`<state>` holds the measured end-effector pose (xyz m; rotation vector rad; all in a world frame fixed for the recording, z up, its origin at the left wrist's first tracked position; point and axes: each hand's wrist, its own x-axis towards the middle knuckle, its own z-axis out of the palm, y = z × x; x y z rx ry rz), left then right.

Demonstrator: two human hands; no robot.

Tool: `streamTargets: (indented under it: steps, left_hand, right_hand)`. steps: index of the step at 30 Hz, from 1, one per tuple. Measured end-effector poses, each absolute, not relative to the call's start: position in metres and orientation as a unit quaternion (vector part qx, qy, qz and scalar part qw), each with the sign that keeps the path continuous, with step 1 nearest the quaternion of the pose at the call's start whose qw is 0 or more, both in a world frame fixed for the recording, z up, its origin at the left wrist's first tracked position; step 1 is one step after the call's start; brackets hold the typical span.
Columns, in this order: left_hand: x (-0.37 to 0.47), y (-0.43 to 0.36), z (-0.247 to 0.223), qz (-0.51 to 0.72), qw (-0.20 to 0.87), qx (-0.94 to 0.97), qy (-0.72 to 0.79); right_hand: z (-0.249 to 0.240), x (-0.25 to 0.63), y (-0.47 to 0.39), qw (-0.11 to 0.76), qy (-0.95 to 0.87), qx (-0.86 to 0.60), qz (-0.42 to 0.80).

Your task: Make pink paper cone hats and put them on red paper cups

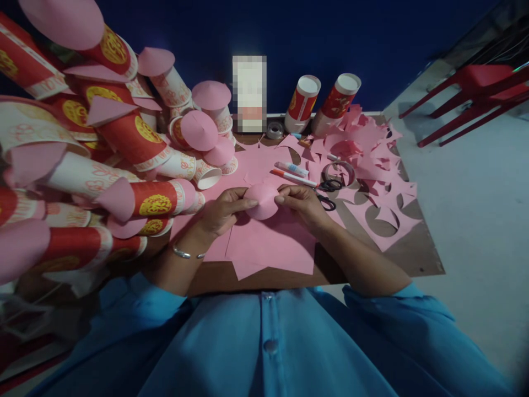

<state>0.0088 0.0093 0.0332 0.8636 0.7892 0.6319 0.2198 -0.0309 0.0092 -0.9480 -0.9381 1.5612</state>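
Note:
Between my two hands is a small pink paper cone (263,202), its point facing up toward me. My left hand (226,210) pinches its left edge, thumb on top. The right edge is pinched by the thumb and fingers of my right hand (301,202). Pink paper sheets (273,245) lie flat on the table beneath the cone. Just beyond my right hand are a pair of black-handled scissors (330,186), an orange-and-white marker (292,177) and a clear-bodied pen or glue stick (291,168).
Paper cups with pink cone tops (152,198) are piled at the left. Two cup stacks (303,102) stand at the back, near a tape roll (275,130). Cut pink scraps (384,218) and another tape roll (346,172) lie at right. A red stool (475,91) stands beyond the table (417,256).

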Motion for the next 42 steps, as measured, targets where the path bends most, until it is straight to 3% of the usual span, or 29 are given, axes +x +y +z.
streamTargets:
  steps: [12,23,28,38,42]
  left_hand:
    - [0.0069,0.0118,0.0226,0.303,0.803,0.387,0.337]
    - [0.0132,0.0109,0.0275,0.374,0.770,0.372,0.358]
    - [0.0127,0.0095,0.0277,0.335,0.786,0.361,0.374]
    - [0.0120,0.0055,0.0289,0.291,0.762,0.428,0.389]
    - [0.0129,0.0080,0.0263,0.343,0.759,0.403,0.379]
  right_hand:
    - [0.0065,0.2174,-0.0255,0.511,-0.303,-0.404,0.695]
    - [0.0049,0.2182,-0.0301,0.516,-0.344,-0.407,0.671]
    - [0.0108,0.2179,-0.0302,0.524,-0.354,-0.404,0.661]
    - [0.0025,0.2163,-0.0330,0.455,-0.364,-0.409,0.703]
    - [0.0016,0.2170,-0.0326,0.455,-0.361,-0.420,0.697]
